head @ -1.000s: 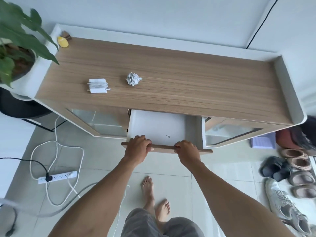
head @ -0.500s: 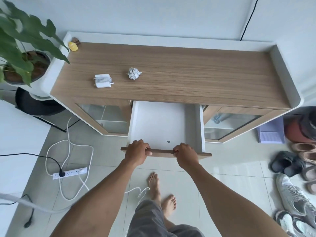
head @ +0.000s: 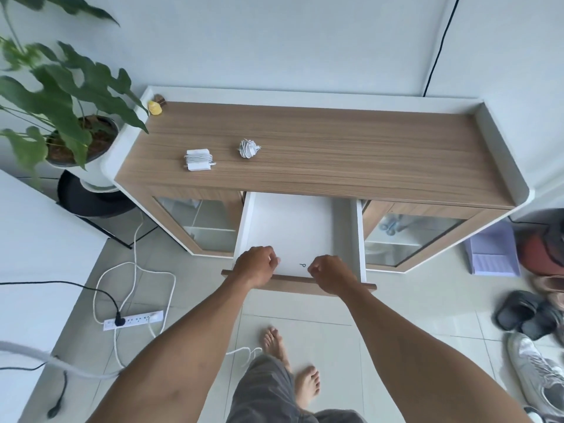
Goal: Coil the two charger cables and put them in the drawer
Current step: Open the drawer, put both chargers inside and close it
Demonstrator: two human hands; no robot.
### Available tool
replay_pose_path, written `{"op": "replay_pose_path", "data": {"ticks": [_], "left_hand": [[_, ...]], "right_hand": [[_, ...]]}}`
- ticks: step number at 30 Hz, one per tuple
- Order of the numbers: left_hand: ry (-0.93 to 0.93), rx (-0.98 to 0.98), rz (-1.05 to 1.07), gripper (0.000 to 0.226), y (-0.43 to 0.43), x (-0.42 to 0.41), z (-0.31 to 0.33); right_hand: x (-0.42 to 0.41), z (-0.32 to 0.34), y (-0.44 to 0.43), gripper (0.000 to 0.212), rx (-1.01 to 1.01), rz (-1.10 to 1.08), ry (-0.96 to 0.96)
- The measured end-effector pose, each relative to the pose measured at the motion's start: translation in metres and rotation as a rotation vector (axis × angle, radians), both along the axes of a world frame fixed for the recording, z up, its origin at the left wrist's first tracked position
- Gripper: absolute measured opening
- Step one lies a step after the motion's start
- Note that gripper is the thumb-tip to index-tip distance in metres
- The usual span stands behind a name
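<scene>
Both arms reach forward. The left hand (head: 254, 265) and right hand (head: 331, 273) hover at the wooden front of the open white drawer (head: 299, 227), fingers curled; whether they grip it, I cannot tell. A green potted plant (head: 64, 96) stands beside the left end of the wood-topped counter (head: 351, 154). Near its front left edge lie a white cable-wrapped charger brick (head: 197, 159) and a small white coiled cable bundle (head: 248, 148).

no readable text, no numbers (anywhere)

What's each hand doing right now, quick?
Left hand: fingers curled over the drawer front; whether it grips it cannot be told.
Right hand: also curled over the drawer front; grip cannot be told.
</scene>
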State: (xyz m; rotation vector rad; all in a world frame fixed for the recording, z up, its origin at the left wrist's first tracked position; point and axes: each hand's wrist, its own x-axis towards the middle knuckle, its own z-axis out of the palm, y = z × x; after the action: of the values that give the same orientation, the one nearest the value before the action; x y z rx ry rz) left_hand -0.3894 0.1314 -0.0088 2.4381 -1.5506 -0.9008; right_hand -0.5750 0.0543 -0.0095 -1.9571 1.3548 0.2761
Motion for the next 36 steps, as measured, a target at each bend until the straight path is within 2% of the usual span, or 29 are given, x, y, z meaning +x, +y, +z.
{"op": "replay_pose_path", "data": {"ticks": [10, 14, 19, 22, 28, 32, 36], "left_hand": [[-0.090, -0.202, 0.092, 0.017, -0.050, 0.043, 0.075], [-0.082, -0.232, 0.129, 0.014, -0.062, 0.075, 0.081], [-0.095, -0.270, 0.170, 0.009, -0.077, 0.113, 0.068], [-0.125, -0.303, 0.182, 0.018, -0.087, 0.138, 0.057], [-0.214, -0.376, 0.225, 0.042, -0.114, 0.198, 0.041], [-0.317, -0.344, 0.225, 0.064, -0.131, 0.238, 0.034], [-0.358, -0.276, 0.208, 0.075, -0.139, 0.274, 0.021]], "right_hand": [[0.060, 0.063, -0.065, 0.027, -0.145, 0.037, -0.124], [0.091, 0.081, -0.090, 0.027, -0.178, 0.041, -0.198], [0.123, 0.077, -0.117, 0.020, -0.201, 0.073, -0.194], [0.147, 0.071, -0.136, 0.020, -0.196, 0.088, -0.209], [0.210, 0.062, -0.170, 0.040, -0.218, 0.125, -0.184], [0.247, 0.052, -0.190, 0.052, -0.238, 0.121, -0.157], [0.275, 0.040, -0.204, 0.064, -0.252, 0.141, -0.126]]}}
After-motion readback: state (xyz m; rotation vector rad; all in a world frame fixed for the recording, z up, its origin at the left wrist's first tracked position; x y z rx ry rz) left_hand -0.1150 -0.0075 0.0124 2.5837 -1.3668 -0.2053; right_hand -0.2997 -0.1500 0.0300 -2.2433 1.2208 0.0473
